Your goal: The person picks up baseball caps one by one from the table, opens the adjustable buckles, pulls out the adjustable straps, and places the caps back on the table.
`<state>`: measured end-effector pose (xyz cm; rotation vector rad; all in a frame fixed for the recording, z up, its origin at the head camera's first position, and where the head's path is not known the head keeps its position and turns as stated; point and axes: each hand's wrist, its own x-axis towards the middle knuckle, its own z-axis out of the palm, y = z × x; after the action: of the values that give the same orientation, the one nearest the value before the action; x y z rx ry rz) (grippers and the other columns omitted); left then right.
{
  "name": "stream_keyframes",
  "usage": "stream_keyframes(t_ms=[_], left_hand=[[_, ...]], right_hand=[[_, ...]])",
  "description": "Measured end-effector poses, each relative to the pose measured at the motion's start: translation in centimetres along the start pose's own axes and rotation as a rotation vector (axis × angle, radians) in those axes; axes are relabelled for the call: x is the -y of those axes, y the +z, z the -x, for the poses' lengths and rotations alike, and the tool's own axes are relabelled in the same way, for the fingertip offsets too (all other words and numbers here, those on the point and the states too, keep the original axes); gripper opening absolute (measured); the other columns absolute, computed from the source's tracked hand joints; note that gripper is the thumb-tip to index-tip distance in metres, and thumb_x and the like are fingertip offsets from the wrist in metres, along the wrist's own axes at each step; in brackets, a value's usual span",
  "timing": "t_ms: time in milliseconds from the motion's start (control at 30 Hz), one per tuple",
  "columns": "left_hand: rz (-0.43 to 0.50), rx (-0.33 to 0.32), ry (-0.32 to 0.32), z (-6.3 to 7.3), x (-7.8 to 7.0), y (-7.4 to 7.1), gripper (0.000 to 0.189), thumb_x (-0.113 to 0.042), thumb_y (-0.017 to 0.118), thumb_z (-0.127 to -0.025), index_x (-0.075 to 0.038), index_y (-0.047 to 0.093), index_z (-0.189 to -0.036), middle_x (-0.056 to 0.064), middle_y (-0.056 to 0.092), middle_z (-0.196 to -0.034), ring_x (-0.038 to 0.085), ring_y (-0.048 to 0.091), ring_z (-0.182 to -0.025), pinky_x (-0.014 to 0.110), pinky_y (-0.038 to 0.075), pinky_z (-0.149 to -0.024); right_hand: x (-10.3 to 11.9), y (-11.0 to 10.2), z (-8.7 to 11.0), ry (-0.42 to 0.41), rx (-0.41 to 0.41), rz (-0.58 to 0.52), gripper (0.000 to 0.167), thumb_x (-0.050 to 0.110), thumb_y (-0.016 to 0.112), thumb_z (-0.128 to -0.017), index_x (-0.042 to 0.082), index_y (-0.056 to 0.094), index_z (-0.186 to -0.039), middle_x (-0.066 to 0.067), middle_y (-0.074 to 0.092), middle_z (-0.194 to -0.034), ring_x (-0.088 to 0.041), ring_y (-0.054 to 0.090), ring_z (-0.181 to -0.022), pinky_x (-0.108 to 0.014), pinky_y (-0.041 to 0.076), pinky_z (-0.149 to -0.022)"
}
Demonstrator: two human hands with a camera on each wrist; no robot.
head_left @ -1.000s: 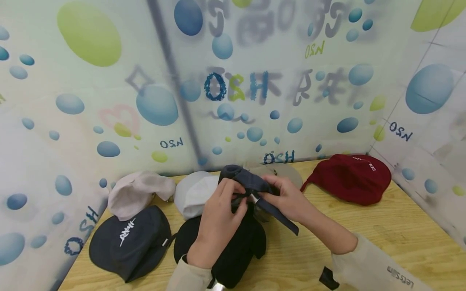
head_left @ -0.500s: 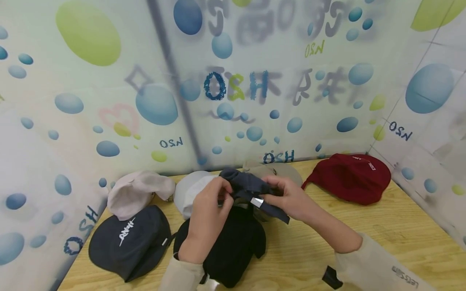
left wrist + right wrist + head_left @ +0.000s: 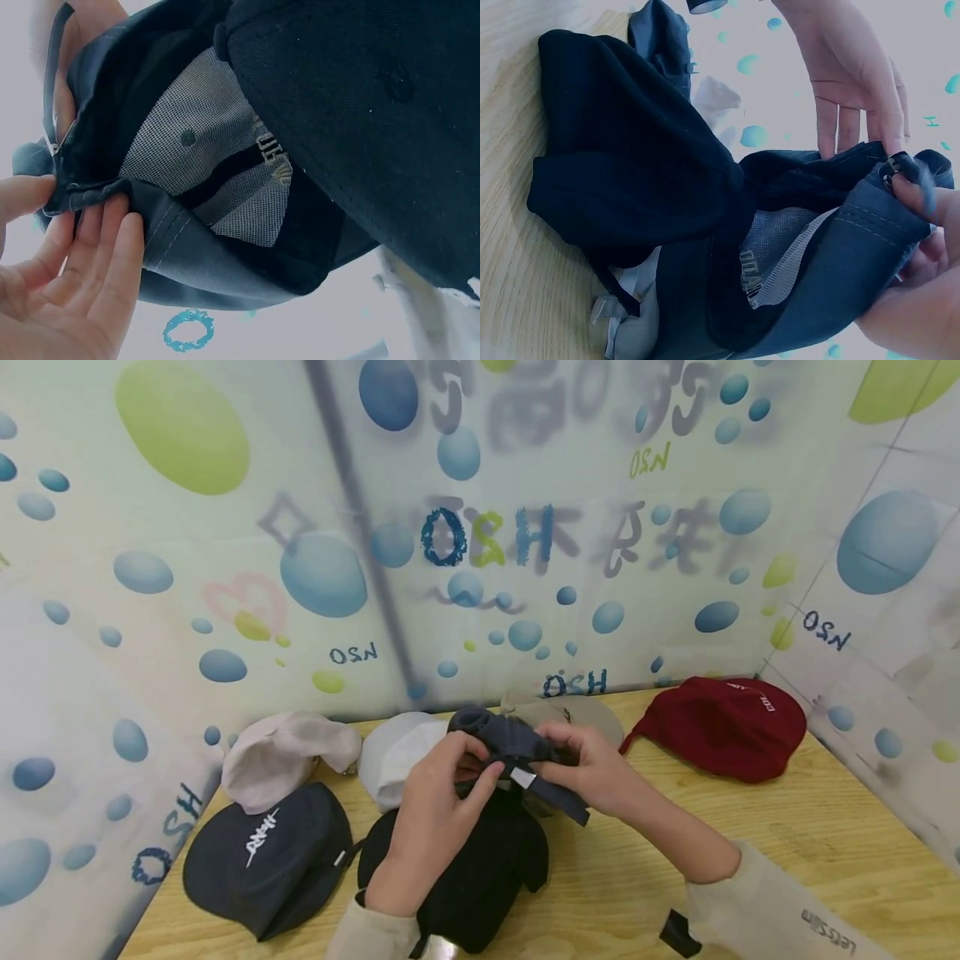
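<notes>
A dark navy baseball cap (image 3: 513, 737) is held up between both hands, its back strap toward me. My left hand (image 3: 435, 814) pinches the strap's edge between thumb and fingers, as the left wrist view shows. My right hand (image 3: 600, 772) grips the other side, beside the strap's small metal buckle (image 3: 889, 174). The strap's loose tail (image 3: 558, 797) hangs below the right fingers. Mesh lining (image 3: 191, 127) with raised lettering shows inside the cap. A black cap (image 3: 483, 872) lies just below the hands, partly behind my left forearm.
On the wooden table (image 3: 750, 827) lie a pale pink cap (image 3: 273, 760), a dark cap with white lettering (image 3: 266, 860), a white cap (image 3: 397, 756), a beige cap (image 3: 588, 714) and a dark red cap (image 3: 727, 731). A patterned wall (image 3: 480, 635) closes off the back.
The left hand drew back a little to the left, then returned to the strap. The strap's loose tail has shifted up and leftward. The right hand has stayed nearly in place.
</notes>
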<state>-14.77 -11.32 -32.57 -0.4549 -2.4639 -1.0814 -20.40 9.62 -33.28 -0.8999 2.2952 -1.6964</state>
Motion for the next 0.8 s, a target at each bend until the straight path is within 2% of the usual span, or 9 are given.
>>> stream_keyframes(t_ms=[133,333,533,700,800], left_hand=[[-0.009,0.001,-0.013,0.0,0.3,0.1,0.012,-0.014,0.069,-0.095,-0.012,0.058,-0.099,0.003,0.067,-0.096,0.010,0.071,-0.086,0.024,0.059,-0.078],[-0.035,-0.035,-0.031,-0.1,0.9,-0.4,0.009,-0.014,0.064,-0.098,-0.012,0.055,-0.100,0.004,0.068,-0.091,0.010,0.072,-0.083,0.027,0.060,-0.075],[-0.048,-0.052,-0.037,-0.1,1.1,-0.7,0.009,-0.016,0.062,-0.099,-0.012,0.056,-0.104,0.004,0.068,-0.096,0.010,0.071,-0.083,0.029,0.060,-0.074],[0.043,-0.002,-0.038,0.2,0.7,-0.6,0.013,-0.020,0.060,-0.101,-0.014,0.058,-0.112,0.003,0.068,-0.105,0.010,0.071,-0.088,0.025,0.059,-0.077],[0.108,0.028,-0.039,0.2,0.5,-0.3,0.019,-0.021,0.063,-0.099,-0.014,0.058,-0.115,0.003,0.067,-0.109,0.011,0.071,-0.093,0.023,0.059,-0.079]], right_hand=[[0.0,-0.1,0.1,-0.003,0.010,-0.003,0.017,0.004,0.058,-0.098,-0.003,0.065,-0.112,-0.020,0.068,-0.104,-0.016,0.063,-0.085,-0.026,0.054,-0.078],[0.1,-0.4,0.3,0.008,0.023,0.007,0.020,0.005,0.058,-0.099,-0.004,0.063,-0.116,-0.020,0.067,-0.110,-0.023,0.060,-0.094,-0.024,0.051,-0.086],[0.1,-0.7,0.4,0.018,0.045,-0.004,0.021,0.005,0.056,-0.100,-0.004,0.061,-0.118,-0.020,0.065,-0.110,-0.020,0.060,-0.093,-0.021,0.051,-0.085],[0.1,-0.5,0.4,0.022,0.031,-0.015,0.023,0.006,0.057,-0.100,-0.004,0.062,-0.119,-0.021,0.065,-0.111,-0.020,0.061,-0.093,-0.023,0.052,-0.086],[0.0,-0.3,0.3,0.007,0.016,-0.008,0.022,0.006,0.058,-0.099,-0.004,0.063,-0.118,-0.020,0.066,-0.109,-0.020,0.060,-0.093,-0.025,0.051,-0.085]])
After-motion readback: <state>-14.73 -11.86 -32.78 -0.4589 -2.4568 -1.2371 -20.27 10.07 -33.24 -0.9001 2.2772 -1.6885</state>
